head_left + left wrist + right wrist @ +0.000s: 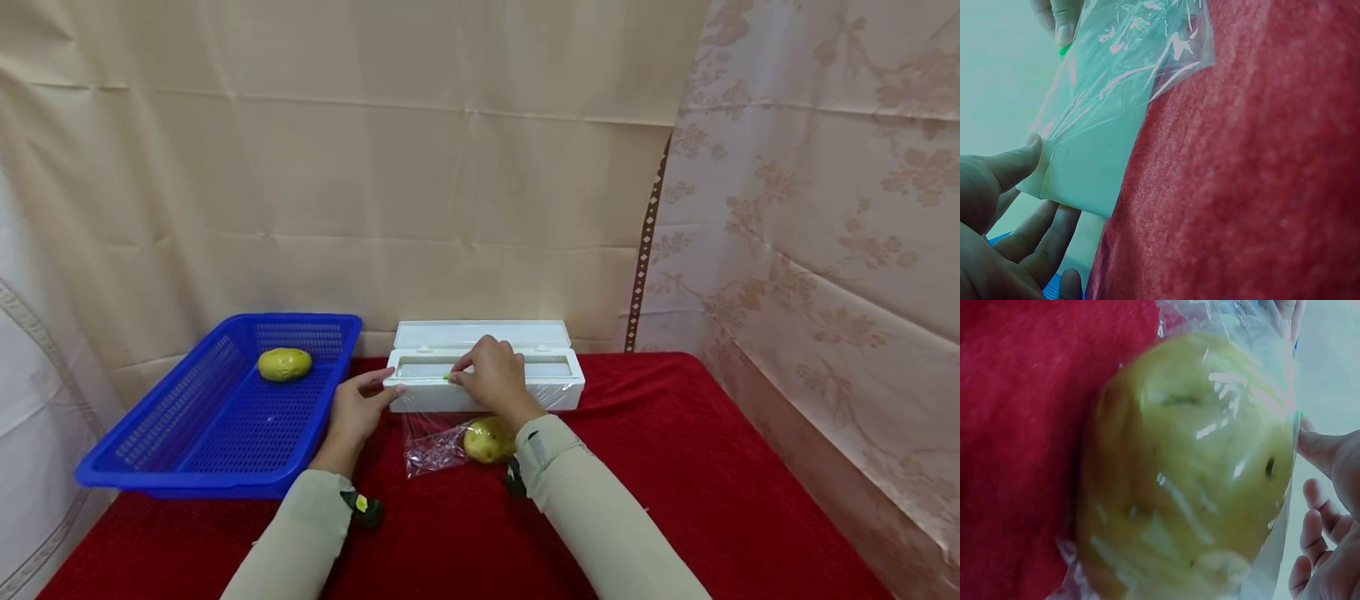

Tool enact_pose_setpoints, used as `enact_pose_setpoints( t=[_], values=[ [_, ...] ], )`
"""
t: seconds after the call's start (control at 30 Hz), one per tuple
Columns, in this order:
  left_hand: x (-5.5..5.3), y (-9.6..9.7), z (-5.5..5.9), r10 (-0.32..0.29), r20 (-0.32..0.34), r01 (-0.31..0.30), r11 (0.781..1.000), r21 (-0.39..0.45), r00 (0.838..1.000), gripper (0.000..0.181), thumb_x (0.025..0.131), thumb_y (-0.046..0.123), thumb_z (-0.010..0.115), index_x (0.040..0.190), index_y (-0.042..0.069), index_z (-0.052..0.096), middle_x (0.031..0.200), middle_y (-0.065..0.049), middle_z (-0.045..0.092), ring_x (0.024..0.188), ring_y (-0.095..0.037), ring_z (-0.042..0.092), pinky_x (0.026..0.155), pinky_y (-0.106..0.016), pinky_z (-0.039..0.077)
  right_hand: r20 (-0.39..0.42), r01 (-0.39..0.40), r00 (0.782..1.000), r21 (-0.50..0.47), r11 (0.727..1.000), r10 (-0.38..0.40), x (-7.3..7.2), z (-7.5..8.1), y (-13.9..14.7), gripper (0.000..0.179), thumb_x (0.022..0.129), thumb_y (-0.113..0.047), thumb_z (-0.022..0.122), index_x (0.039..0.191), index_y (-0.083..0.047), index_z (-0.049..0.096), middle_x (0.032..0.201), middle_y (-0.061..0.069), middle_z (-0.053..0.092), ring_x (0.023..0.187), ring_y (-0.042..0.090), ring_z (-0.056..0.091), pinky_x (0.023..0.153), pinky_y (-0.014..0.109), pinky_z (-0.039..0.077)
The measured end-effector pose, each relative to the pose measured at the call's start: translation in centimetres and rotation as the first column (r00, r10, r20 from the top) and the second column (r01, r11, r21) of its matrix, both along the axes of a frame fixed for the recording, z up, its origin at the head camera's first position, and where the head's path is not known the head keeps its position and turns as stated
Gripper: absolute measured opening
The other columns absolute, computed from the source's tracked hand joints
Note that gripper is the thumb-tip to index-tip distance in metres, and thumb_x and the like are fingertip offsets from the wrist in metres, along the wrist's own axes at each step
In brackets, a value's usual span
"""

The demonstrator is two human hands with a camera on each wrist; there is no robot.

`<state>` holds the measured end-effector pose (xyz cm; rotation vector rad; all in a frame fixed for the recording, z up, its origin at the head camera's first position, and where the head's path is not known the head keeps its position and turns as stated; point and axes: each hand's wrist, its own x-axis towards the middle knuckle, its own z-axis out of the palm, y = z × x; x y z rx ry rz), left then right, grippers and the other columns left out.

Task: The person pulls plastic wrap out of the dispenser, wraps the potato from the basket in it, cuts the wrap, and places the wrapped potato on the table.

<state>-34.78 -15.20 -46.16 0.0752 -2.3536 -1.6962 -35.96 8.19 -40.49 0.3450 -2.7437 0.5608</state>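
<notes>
A white cling film dispenser box (435, 398) stands with its lid (480, 333) raised. Clear film (435, 450) hangs from its front edge onto the table. One yellow potato (483, 442) lies in front of the box; the right wrist view shows film over the potato (1191, 469). My left hand (358, 412) grips the box's left end, thumb on the film at the edge and fingers around the end (1047, 244). Between thumb and fingertips my right hand (495, 379) pinches a small green slider cutter (447, 377) on the box's front edge; its grip is partly hidden.
To the left stands a blue plastic basket (187, 481) with another yellow potato (284, 364) inside. A red cloth (675, 483) covers the table. Behind the box hangs a beige curtain (360, 192), and a patterned curtain (825, 250) borders the right side.
</notes>
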Motion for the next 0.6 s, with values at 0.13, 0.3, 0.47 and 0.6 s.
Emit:
enact_pose_setpoints(
  t=[0.13, 0.3, 0.47, 0.6],
  values=[
    [0.0, -0.2, -0.1, 0.000, 0.003, 0.000, 1.000, 0.006, 1.000, 0.044, 0.091, 0.023, 0.081, 0.132, 0.011, 0.071, 0.132, -0.019, 0.068, 0.117, -0.030, 0.065, 0.079, -0.019, 0.051, -0.012, 0.011, 1.000, -0.018, 1.000, -0.012, 0.0, -0.3, 0.6, 0.009, 0.085, -0.049, 0.083, 0.083, -0.040, 0.084, 0.105, -0.003, 0.067, 0.096, 0.024, 0.060, 0.078, 0.046, 0.043],
    [0.0, -0.3, 0.0, -0.007, 0.018, 0.007, 1.000, 0.004, 1.000, 0.044, 0.092, 0.025, 0.080, 0.134, 0.012, 0.071, 0.134, -0.018, 0.067, 0.120, -0.030, 0.064, 0.088, -0.029, 0.055, -0.016, 0.014, 1.000, -0.052, 0.999, -0.015, 0.0, -0.6, 1.2, 0.008, 0.084, -0.047, 0.084, 0.082, -0.039, 0.084, 0.106, -0.002, 0.065, 0.100, 0.025, 0.060, 0.081, 0.047, 0.043],
    [0.0, -0.2, -0.1, -0.006, 0.020, 0.006, 1.000, 0.009, 1.000, 0.045, 0.092, 0.024, 0.080, 0.134, 0.011, 0.070, 0.135, -0.019, 0.067, 0.122, -0.032, 0.064, 0.096, -0.039, 0.056, 0.002, 0.014, 1.000, -0.081, 0.997, -0.014, 0.0, -0.9, 1.9, 0.009, 0.085, -0.047, 0.083, 0.085, -0.039, 0.084, 0.110, -0.003, 0.065, 0.104, 0.024, 0.058, 0.087, 0.049, 0.042],
    [-0.2, -0.1, -0.2, -0.001, 0.016, 0.001, 1.000, 0.016, 1.000, 0.044, 0.092, 0.023, 0.081, 0.133, 0.012, 0.071, 0.134, -0.018, 0.068, 0.121, -0.030, 0.064, 0.091, -0.031, 0.055, 0.012, 0.010, 1.000, -0.103, 0.995, -0.008, 0.0, -1.0, 2.6, 0.009, 0.086, -0.047, 0.082, 0.086, -0.038, 0.084, 0.114, -0.002, 0.064, 0.107, 0.024, 0.057, 0.089, 0.050, 0.041]
  ],
)
